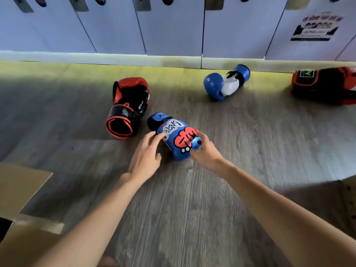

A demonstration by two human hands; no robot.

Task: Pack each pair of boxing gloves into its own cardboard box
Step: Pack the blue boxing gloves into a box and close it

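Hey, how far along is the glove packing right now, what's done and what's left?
Nothing looks packed: all four visible gloves lie on the floor. In hand: the left hand and right hand reach around the blue cartoon glove, fingers touching, not yet lifted. Left: that glove, the plain blue glove, the red-black glove and the one at the right edge. The cardboard box is open; its inside is hidden.

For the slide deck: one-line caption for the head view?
Both hands, left hand and right hand, close around a cartoon-print blue glove on the floor.
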